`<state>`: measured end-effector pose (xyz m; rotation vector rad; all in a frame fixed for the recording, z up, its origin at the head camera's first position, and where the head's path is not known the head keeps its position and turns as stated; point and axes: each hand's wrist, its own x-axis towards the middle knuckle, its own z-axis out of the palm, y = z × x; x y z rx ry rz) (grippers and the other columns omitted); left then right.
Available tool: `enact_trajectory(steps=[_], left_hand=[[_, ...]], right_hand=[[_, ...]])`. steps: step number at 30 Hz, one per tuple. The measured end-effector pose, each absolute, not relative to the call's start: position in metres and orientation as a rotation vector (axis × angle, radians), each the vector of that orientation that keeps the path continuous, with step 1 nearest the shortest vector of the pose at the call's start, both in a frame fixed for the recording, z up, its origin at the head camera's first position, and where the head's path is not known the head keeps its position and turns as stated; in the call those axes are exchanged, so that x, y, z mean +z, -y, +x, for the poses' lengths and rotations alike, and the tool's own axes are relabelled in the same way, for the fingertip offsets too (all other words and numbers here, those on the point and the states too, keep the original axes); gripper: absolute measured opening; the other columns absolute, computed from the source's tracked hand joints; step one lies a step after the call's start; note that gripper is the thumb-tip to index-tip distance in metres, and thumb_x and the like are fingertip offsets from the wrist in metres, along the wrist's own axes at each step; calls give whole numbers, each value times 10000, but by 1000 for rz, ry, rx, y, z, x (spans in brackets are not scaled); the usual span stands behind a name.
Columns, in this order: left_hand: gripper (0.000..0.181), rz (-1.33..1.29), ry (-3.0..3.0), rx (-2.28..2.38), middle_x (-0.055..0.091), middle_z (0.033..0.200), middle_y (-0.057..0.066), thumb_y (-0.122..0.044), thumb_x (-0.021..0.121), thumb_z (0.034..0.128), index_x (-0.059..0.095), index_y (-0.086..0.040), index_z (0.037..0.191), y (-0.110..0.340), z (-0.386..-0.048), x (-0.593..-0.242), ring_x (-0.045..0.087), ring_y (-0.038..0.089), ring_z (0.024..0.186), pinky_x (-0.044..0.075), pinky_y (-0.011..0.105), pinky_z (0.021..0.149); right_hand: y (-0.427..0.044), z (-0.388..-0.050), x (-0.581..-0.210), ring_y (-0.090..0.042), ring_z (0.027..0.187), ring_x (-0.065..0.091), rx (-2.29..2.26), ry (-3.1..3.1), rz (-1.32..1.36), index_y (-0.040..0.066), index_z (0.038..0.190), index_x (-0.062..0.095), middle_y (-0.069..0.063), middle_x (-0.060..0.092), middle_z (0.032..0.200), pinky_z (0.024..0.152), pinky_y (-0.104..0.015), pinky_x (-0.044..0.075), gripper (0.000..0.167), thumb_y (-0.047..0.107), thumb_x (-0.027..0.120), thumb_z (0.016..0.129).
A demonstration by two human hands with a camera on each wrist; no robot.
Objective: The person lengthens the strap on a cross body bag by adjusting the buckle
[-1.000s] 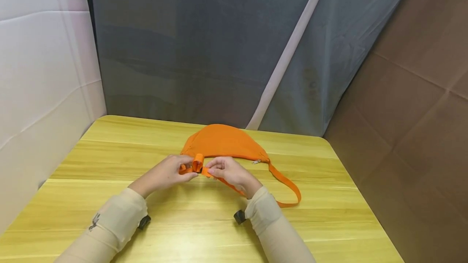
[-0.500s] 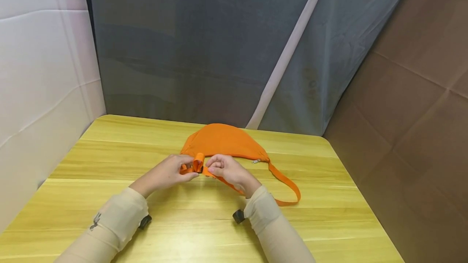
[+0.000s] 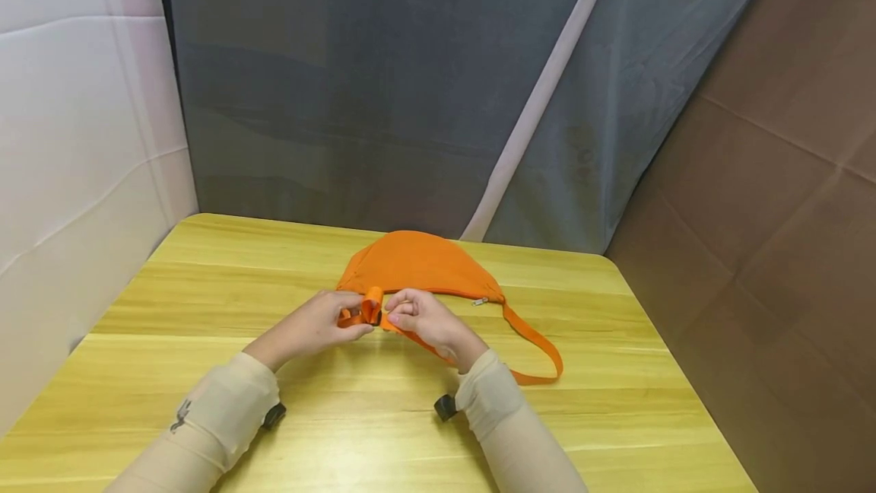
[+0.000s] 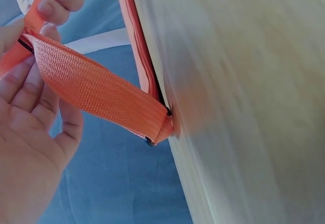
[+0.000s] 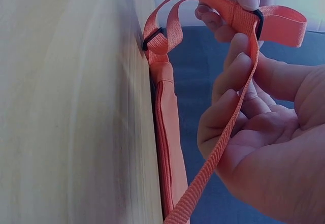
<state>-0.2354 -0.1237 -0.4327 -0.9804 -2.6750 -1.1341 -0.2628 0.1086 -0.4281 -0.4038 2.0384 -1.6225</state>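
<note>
An orange waist bag (image 3: 417, 263) lies at the far middle of the table, its rounded side toward the back. My left hand (image 3: 313, 327) pinches the bag's orange strap (image 5: 218, 3) beside a black slider buckle (image 5: 259, 25). A short loop of strap (image 3: 372, 303) stands up from that buckle. Just right of it, my right hand (image 3: 438, 327) pinches the strap between thumb and fingers. In the right wrist view, a second black buckle (image 5: 154, 39) joins the strap to the bag's end. The left wrist view shows the strap (image 4: 96, 84) running from my fingers to the bag.
A silver zipper pull (image 3: 480, 302) hangs at the bag's right end. The strap's slack (image 3: 547, 352) curves over the wooden table (image 3: 356, 432) to the right. Grey cloth (image 3: 383, 97) hangs behind, white cloth (image 3: 82, 135) left, brown cloth (image 3: 773, 173) right.
Both hands keep their hold on the strap, nearly still. The strap between the hands and its upright loop have shifted very slightly to the right. The bag stays in place.
</note>
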Motion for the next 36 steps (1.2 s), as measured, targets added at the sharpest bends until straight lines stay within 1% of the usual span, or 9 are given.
enact_trajectory(steps=[5,13,17,19,23,27,29,34,36], left_hand=[[129,-981,2683,-1133,610,806,-116,-216,771,917,697,-161,1007,123,-236,-432,545,124,708,468,258,645],[117,-979,2688,-1148,603,791,-108,-209,772,916,688,-155,977,123,-236,-431,537,125,700,465,255,633],[129,-982,2679,-1144,612,798,-113,-206,781,909,700,-148,990,123,-236,-432,535,118,701,466,253,637],[124,-986,2677,-1142,613,797,-115,-202,781,908,700,-149,986,123,-236,-433,533,111,700,468,253,639],[112,-975,2685,-1154,598,774,-109,-214,774,913,667,-182,926,124,-235,-433,533,118,690,467,250,628],[139,-976,2675,-1187,590,757,-96,-217,772,916,638,-189,889,124,-234,-432,531,130,674,463,251,608],[138,-978,2673,-1200,594,759,-92,-215,772,916,639,-190,890,124,-234,-432,532,135,674,462,250,607],[115,-981,2678,-1211,600,773,-92,-206,768,921,654,-192,918,124,-234,-433,533,141,686,463,253,611],[100,-982,2678,-1207,605,785,-92,-202,766,923,670,-190,946,124,-234,-433,537,144,696,465,256,618]], right_hand=[[-110,-262,-426,-378,1014,606,-1607,-2058,-389,42,1140,606,-48,669,911,950,-454,493,119,45,577,1025],[-110,-263,-426,-335,962,611,-1603,-2058,-388,34,1158,601,-53,675,917,925,-442,501,137,64,587,1024],[-110,-264,-427,-363,996,611,-1601,-2050,-393,38,1175,598,-58,681,938,946,-457,495,153,70,585,1025],[-110,-264,-426,-355,1006,613,-1600,-2044,-394,46,1179,597,-59,684,953,962,-468,489,157,71,585,1025],[-109,-265,-424,-333,1015,622,-1590,-2047,-409,61,1182,599,-70,695,988,958,-453,490,159,82,591,1024],[-108,-265,-422,-371,1055,618,-1578,-2041,-429,70,1202,597,-81,704,1019,961,-447,490,178,89,591,1025],[-107,-266,-422,-358,1038,623,-1579,-2032,-427,67,1217,593,-81,706,1020,938,-422,500,192,81,588,1025],[-107,-265,-422,-238,924,646,-1596,-2004,-425,46,1234,573,-93,708,1022,824,-296,518,205,51,565,1029],[-108,-265,-423,-240,932,663,-1601,-1995,-431,40,1238,565,-104,704,1040,819,-280,526,202,41,545,1036]])
